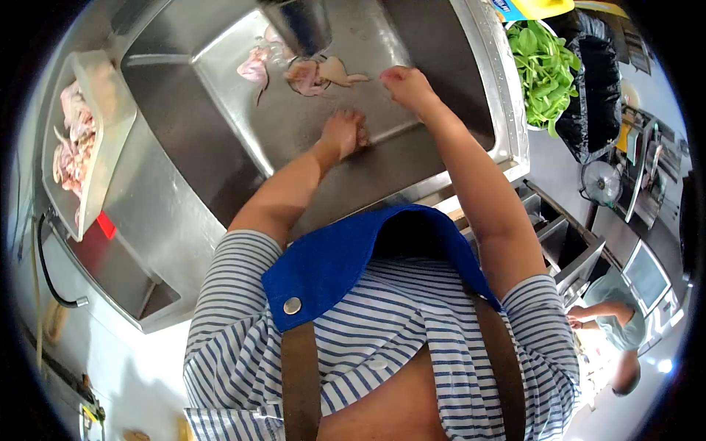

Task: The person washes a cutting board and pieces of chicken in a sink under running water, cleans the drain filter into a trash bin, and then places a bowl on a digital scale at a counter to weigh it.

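Pale raw chicken wings [309, 76] lie on the wet floor of a steel sink [434, 151]. Another raw wing piece [254, 70] is to their left, partly beside a dark metal object [303, 26]. My left hand [343, 134] hovers over the near part of the sink, fingers bent and a little apart, with nothing visible in them. To the right of the wings, my right hand [410, 88] has its fingers drawn together. Whatever they may hold is hidden. Neither hand visibly touches the wings.
A white tub [118, 99] of raw chicken pieces stands on the steel ledge at left. On the right are a bowl of green leaves [543, 73] and a black-lined bin [592, 110]. A fan [601, 180] and another person [618, 316] are farther right.
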`<action>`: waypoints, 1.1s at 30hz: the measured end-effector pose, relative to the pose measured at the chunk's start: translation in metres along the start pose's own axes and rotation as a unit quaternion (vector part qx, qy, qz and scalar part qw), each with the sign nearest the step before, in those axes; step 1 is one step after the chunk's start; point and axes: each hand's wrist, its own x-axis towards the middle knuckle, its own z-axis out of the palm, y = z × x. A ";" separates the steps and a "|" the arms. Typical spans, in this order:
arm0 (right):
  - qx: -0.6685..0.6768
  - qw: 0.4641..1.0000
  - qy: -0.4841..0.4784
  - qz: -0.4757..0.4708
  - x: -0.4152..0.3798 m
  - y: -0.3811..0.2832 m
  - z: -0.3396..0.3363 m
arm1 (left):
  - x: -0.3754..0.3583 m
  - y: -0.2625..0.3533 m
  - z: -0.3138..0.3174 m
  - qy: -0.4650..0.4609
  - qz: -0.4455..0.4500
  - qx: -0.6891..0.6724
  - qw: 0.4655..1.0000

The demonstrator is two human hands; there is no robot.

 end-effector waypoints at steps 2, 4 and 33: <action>0.118 0.993 0.008 -0.014 0.004 0.005 0.000 | -0.014 -0.006 0.039 0.077 0.080 0.046 0.993; 0.107 0.994 0.013 -0.029 0.003 0.003 -0.004 | -0.014 0.003 0.038 -0.117 -0.103 0.089 0.984; 0.481 0.868 0.000 0.123 -0.008 -0.037 -0.020 | 0.069 -0.120 -0.041 0.155 -0.365 -0.248 0.884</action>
